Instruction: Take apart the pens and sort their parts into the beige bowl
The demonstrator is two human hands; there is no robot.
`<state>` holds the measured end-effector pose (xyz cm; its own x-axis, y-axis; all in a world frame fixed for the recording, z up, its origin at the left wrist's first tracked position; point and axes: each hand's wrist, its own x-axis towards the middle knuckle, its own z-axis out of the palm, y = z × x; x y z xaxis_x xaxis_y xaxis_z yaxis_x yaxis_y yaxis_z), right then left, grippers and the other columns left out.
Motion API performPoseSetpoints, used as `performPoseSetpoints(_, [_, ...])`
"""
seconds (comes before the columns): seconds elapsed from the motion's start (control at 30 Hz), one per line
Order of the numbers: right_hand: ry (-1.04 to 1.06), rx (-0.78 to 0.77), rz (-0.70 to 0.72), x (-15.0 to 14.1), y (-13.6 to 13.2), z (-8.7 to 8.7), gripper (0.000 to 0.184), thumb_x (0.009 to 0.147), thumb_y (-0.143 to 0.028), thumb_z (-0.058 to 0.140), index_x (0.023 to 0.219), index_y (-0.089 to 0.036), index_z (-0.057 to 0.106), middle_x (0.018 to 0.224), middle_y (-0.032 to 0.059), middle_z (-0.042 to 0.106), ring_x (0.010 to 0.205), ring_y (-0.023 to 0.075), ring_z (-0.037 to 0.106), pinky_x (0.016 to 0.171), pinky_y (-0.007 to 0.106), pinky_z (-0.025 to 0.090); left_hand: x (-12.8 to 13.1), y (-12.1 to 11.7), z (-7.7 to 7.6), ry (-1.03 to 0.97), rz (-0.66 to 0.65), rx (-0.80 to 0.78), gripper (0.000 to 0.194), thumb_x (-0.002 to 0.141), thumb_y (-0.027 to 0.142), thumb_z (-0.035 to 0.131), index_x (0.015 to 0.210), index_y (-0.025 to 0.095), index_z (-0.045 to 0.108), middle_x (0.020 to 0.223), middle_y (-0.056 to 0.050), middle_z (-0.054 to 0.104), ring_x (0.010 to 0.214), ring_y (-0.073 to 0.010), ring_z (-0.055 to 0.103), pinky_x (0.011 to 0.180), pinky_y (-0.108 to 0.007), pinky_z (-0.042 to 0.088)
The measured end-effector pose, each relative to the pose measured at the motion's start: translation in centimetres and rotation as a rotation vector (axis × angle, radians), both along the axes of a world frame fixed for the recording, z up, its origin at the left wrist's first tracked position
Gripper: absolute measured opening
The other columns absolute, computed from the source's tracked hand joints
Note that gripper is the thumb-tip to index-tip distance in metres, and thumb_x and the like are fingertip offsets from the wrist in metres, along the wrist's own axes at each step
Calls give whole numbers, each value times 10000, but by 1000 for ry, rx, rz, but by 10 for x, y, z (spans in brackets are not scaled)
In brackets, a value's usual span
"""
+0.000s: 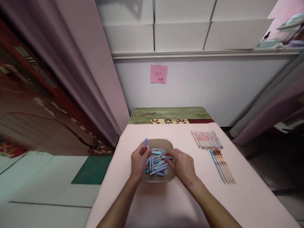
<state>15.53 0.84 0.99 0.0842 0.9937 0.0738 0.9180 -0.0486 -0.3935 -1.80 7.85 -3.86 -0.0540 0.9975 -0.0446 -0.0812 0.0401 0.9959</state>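
A beige plastic basin (155,181) on the table holds loose blue and white pen parts (156,164). Over its left side, my left hand (139,159) pinches a blue pen part (146,143) that points upward. My right hand (181,161) reaches in over the right rim, fingers closed on a pale lilac-blue pen barrel (167,157). The far ends of both pieces are partly covered by my fingers. To the right lie a row of pens with pinkish patterns (206,140) and, nearer me, a blue pen (217,166) beside several brown-and-cream pens (225,167).
The table (251,202) has a pale pink cover, with a green patterned strip (171,111) at its far end. A pink note (159,74) is stuck to the white wall behind. Purple curtains (78,63) hang at the left beside a red-brown door (30,95).
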Motion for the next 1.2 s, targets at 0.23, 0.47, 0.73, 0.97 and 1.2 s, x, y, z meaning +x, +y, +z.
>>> performPoseSetpoints(0.23, [-129,-5,1,1,-7,27,168,858,-341,558,979,-334,674,840,5,681,728,171,628,556,250,320,1,-10,8,194,-152,115,216,722,340,663,866,180,680,798,-28,714,746,-188,656,672,-271,508])
performPoseSetpoints(0.47, [175,67,88,-1,6,-15,285,794,-368,629,1070,-306,661,974,24,694,875,199,630,708,269,435,-3,-13,8,153,-247,-8,230,685,332,704,807,169,598,637,8,662,567,-147,616,564,-251,488])
performPoseSetpoints(0.73, [962,69,38,-10,33,-45,351,751,-459,638,946,-173,698,636,3,647,557,133,556,514,224,434,-1,-25,13,437,-363,209,92,780,268,597,823,202,644,734,2,693,687,-159,649,645,-249,485])
performPoseSetpoints(0.97, [824,129,5,4,37,-51,298,781,-390,599,983,-196,704,681,10,670,599,144,581,568,239,455,-12,-22,8,587,-309,259,168,800,268,565,908,229,688,839,1,736,754,-170,673,696,-261,508])
performPoseSetpoints(1.2, [849,42,81,-11,29,-48,299,810,-393,582,995,-195,709,746,26,711,640,155,624,579,239,484,-4,-21,15,589,-325,325,259,773,191,573,997,241,694,960,-23,734,888,-196,663,805,-309,498])
